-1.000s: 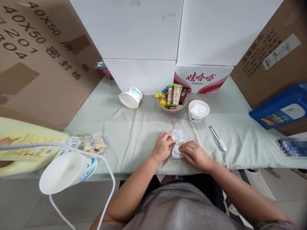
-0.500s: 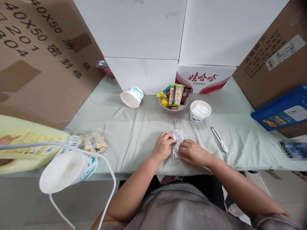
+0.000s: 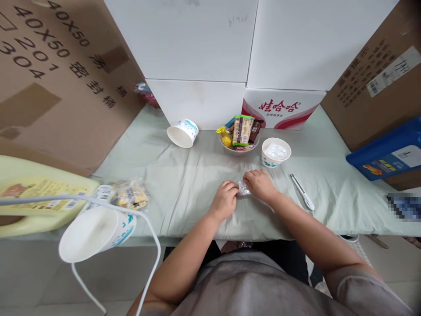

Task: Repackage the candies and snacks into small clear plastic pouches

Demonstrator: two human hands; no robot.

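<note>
Between my hands lies a small, crinkled piece of clear plastic, apparently bubble wrap (image 3: 244,188), folded into a short bundle on the cloth. My left hand (image 3: 226,198) is closed on its left end, fingertips pressed together. The fingers of my right hand (image 3: 259,184) are curled onto its right end and hide part of it. Just beyond, to the right, stands a paper bowl (image 3: 270,163) with crumpled clear plastic (image 3: 275,151) inside. A clear bowl (image 3: 241,152) of wrapped snacks (image 3: 242,131) sits behind. A white utility knife (image 3: 301,192) rests right of my right hand.
One paper bowl (image 3: 184,133) lies tipped against the white boxes (image 3: 197,103); another (image 3: 95,232) is tilted at the front left edge, near a white cable (image 3: 154,243). A yellow jug (image 3: 42,193) and bagged snacks (image 3: 130,194) are left, a blue jug (image 3: 384,149) right.
The plastic, earlier stretched out lengthwise towards me, is now folded into a shorter bundle. My right hand has moved away from me, up level with my left hand, which has hardly moved.
</note>
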